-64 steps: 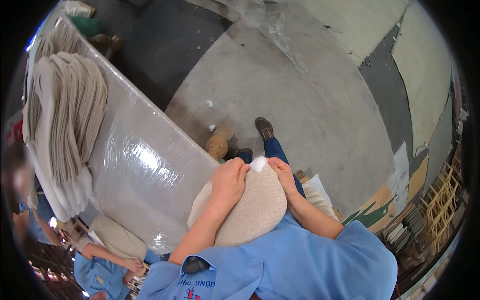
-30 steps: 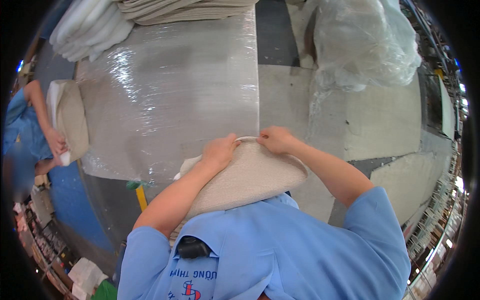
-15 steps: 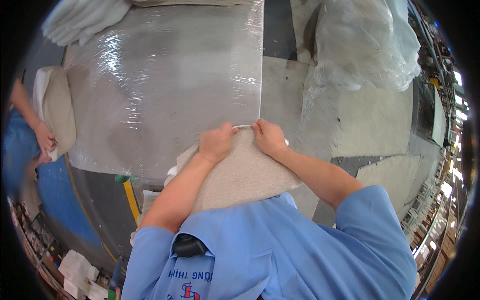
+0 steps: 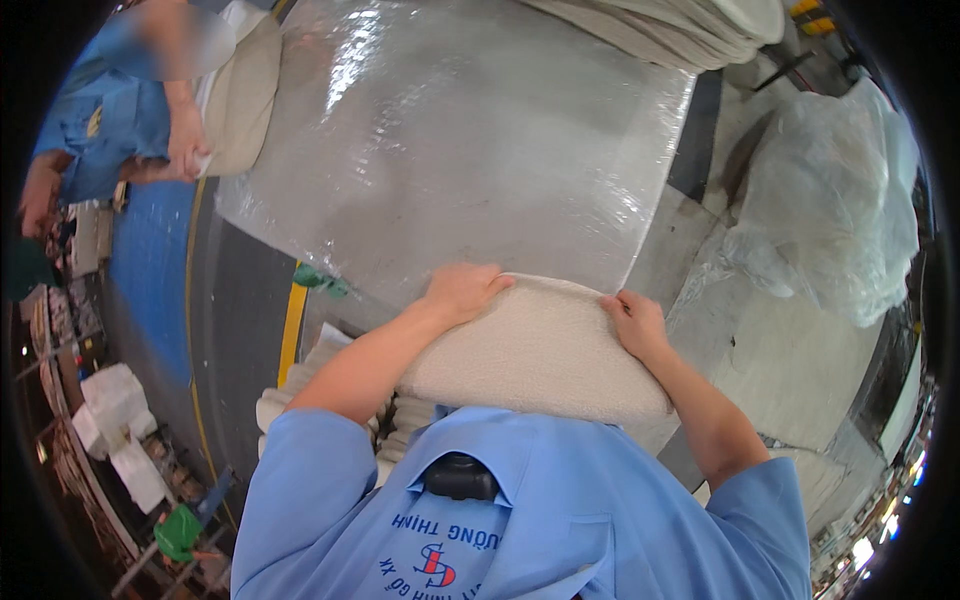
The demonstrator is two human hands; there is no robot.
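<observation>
A beige fabric cover [image 4: 540, 350] hangs between my hands, close against my body, its far edge stretched over the near end of a film-wrapped table [image 4: 470, 150]. My left hand [image 4: 466, 292] grips that edge on the left with closed fingers. At the edge's right corner, my right hand [image 4: 637, 322] pinches the fabric between thumb and fingers. A few pale folded fabric pieces [image 4: 325, 365] lie beside my left forearm, partly hidden by it.
At the upper left, a co-worker in blue [image 4: 110, 130] holds a similar beige fabric piece [image 4: 245, 100]. More beige fabric [image 4: 650, 35] is heaped on the table's far end. A clear plastic-wrapped bundle [image 4: 825, 200] stands on the right. Yellow tape [image 4: 293, 325] marks the dark floor.
My hands have moved apart along the fabric edge, spreading it wider. The view has turned, so the table and co-worker appear shifted; more of the co-worker shows.
</observation>
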